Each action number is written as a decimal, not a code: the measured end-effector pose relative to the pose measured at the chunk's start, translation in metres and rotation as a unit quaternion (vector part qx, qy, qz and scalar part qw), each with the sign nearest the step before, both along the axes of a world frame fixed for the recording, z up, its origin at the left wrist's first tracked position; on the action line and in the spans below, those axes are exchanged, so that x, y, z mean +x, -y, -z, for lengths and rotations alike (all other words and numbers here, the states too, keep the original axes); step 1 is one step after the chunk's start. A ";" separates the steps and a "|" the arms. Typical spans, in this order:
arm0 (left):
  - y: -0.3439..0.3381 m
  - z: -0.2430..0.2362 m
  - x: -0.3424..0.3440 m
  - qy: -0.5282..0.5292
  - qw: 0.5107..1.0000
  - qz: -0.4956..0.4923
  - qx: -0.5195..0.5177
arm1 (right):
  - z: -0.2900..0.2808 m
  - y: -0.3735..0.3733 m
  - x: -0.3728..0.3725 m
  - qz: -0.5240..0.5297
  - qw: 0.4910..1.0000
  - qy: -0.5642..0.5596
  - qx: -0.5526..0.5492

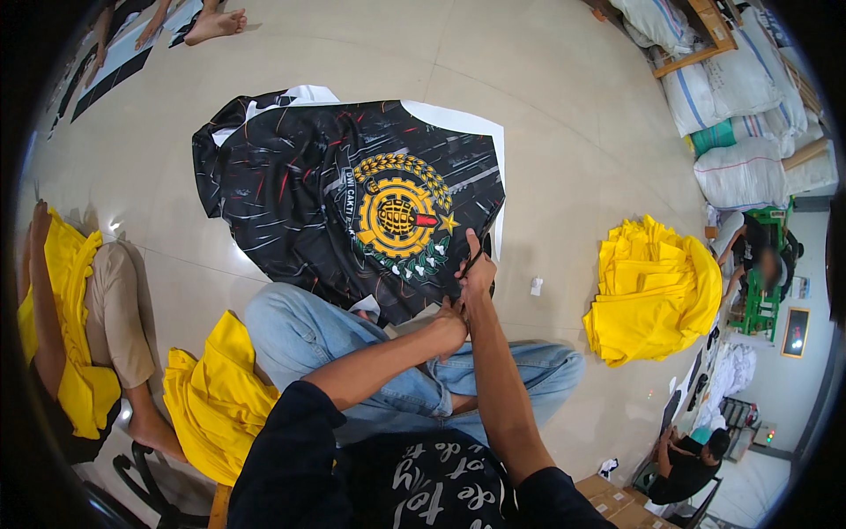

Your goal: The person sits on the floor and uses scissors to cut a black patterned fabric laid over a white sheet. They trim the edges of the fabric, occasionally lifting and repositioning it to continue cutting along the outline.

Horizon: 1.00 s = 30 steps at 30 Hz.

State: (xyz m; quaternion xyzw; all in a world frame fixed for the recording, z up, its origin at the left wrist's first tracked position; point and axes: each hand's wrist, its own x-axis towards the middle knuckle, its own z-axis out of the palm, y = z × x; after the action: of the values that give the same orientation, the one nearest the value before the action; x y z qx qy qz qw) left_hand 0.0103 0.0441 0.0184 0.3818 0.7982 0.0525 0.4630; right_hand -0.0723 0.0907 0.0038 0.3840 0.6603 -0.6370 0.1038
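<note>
Black gold-emblemed printed fabric point(357, 207) lies by your right hand point(478, 275), which grips a dark tool point(474, 261), and left hand point(451, 324), its grip unclear.

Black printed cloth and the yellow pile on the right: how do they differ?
The black printed cloth carries an emblem and streaks; the yellow pile looks plain. The cloth lies mostly spread out, while the pile is bunched in many folds. Both rest on the floor.
</note>
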 end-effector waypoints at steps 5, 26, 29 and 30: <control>0.000 0.003 0.003 -0.015 1.000 -0.018 0.005 | 0.007 0.002 -0.004 -0.009 1.000 -0.015 0.015; 0.020 -0.005 0.017 -0.085 0.981 -0.124 0.124 | -0.016 -0.120 0.080 -0.064 0.994 0.014 -0.090; 0.034 -0.049 -0.016 0.195 0.969 -0.080 0.132 | -0.036 -0.145 0.099 -0.002 0.999 0.026 -0.034; 0.034 -0.045 -0.019 0.187 0.965 -0.087 0.163 | -0.046 -0.147 0.104 0.009 0.999 0.040 0.006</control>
State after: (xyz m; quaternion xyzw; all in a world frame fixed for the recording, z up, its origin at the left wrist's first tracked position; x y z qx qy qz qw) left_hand -0.0086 0.0097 0.0636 0.3648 0.7081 0.2928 0.5290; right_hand 0.0320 0.2378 0.0494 0.4157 0.6561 -0.6179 0.1222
